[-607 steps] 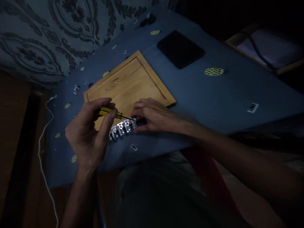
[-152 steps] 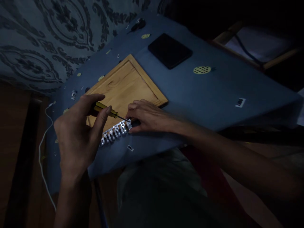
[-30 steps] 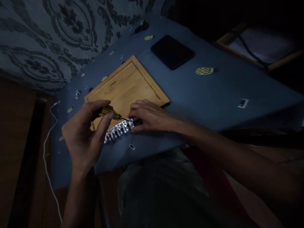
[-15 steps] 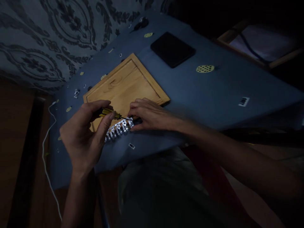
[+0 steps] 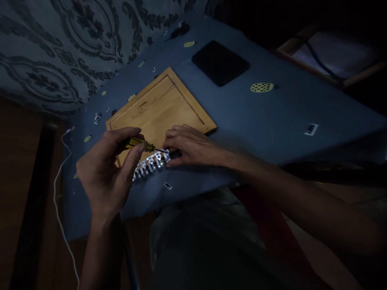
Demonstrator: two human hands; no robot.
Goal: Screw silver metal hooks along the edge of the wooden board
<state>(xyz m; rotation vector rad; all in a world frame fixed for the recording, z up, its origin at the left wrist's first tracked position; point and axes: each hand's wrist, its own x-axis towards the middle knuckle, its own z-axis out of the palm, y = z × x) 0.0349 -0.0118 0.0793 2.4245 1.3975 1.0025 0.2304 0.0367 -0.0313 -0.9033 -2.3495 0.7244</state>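
Observation:
My left hand [image 5: 110, 169] is closed around the yellow and black handle of a screwdriver [image 5: 140, 144]. The screwdriver's thin shaft points right, its tip at the right end of a silvery metal strip with several curved clips [image 5: 151, 164]. That strip lies along the near edge of a wooden board [image 5: 160, 106]. At its right end my right hand [image 5: 189, 146] grips the strip between thumb and fingers, with a dark piece partly hidden under the palm.
A dark flat tablet-like object [image 5: 220, 63] lies behind the board on the blue cloth-covered table [image 5: 290, 117]. Small metal parts [image 5: 97, 119] sit left of the board. A dark object [image 5: 180, 30] is at the far edge, and a white cable [image 5: 56, 189] hangs at the left.

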